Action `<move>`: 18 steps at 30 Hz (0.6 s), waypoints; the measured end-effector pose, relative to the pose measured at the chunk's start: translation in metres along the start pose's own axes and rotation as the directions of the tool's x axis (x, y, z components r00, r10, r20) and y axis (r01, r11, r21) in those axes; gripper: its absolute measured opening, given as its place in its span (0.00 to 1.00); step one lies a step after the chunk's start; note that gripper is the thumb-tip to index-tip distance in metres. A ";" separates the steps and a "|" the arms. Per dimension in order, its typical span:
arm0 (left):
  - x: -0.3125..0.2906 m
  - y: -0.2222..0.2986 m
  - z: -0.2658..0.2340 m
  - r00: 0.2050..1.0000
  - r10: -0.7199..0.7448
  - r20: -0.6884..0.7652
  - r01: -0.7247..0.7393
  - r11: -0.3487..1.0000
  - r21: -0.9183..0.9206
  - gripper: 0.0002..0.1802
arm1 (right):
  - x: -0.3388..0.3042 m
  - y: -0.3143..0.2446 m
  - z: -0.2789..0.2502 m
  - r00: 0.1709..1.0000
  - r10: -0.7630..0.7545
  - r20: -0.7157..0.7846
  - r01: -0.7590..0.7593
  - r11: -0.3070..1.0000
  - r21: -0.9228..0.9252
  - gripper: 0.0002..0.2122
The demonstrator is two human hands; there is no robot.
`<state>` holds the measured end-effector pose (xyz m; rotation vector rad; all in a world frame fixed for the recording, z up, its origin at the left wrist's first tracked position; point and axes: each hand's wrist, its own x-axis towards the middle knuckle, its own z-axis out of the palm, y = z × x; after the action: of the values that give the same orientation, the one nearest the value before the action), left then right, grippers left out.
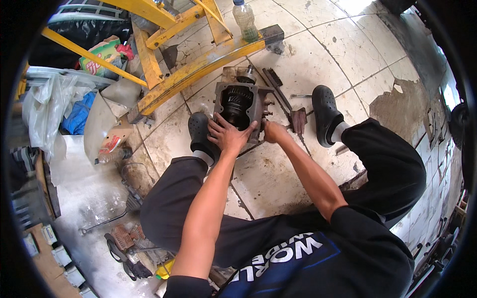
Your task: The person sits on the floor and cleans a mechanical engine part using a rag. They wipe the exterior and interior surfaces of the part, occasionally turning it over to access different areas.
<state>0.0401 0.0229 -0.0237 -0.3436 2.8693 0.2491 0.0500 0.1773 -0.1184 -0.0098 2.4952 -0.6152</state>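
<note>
A grey metal gearbox housing (256, 107) rests on the tiled floor between my feet, open side up. Dark toothed gears (237, 98) show inside it, and a shaft end (247, 74) sticks out at its far side. My left hand (231, 135) lies over the near rim with fingers spread and thumb apart, touching the housing. Against the near right side, my right hand (275, 132) has its fingers curled in; what they hold, if anything, is hidden. Small brass-coloured fittings (269, 103) project from the right wall just beyond that hand.
A yellow steel frame (198, 64) stands at the far left, with a plastic bottle (244, 20) on its beam. Right of the housing lie a dark brush (273, 77), a metal bar and a brown rag-like piece (299, 120). Plastic bags (47, 111) and loose tools crowd the left.
</note>
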 end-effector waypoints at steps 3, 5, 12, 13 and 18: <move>0.000 0.001 -0.002 1.000 -0.018 0.004 0.018 1.000 -0.013 0.81 | -0.022 -0.016 -0.007 0.994 0.016 -0.112 -0.018 1.000 -0.019 0.13; -0.003 0.005 -0.003 0.999 -0.017 0.038 0.018 1.000 -0.018 0.81 | 0.005 0.001 -0.004 0.998 0.051 0.037 -0.051 0.999 0.008 0.13; 0.001 0.004 -0.009 0.994 -0.033 0.101 0.039 0.998 -0.054 0.83 | 0.002 0.006 0.005 0.977 -0.083 -0.196 0.065 0.993 -0.096 0.22; -0.001 0.002 -0.006 0.994 -0.029 0.104 0.037 0.997 -0.072 0.83 | 0.008 0.010 0.003 0.998 -0.019 0.053 0.018 1.000 0.020 0.22; 0.002 0.010 -0.018 0.992 -0.023 0.127 0.033 0.997 -0.074 0.82 | 0.002 0.019 0.045 0.856 -0.225 -0.466 0.116 0.961 -0.252 0.32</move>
<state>0.0313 0.0287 -0.0054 -0.3685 2.7337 0.3622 0.0743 0.1746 -0.1610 -0.1832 3.0768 -0.4529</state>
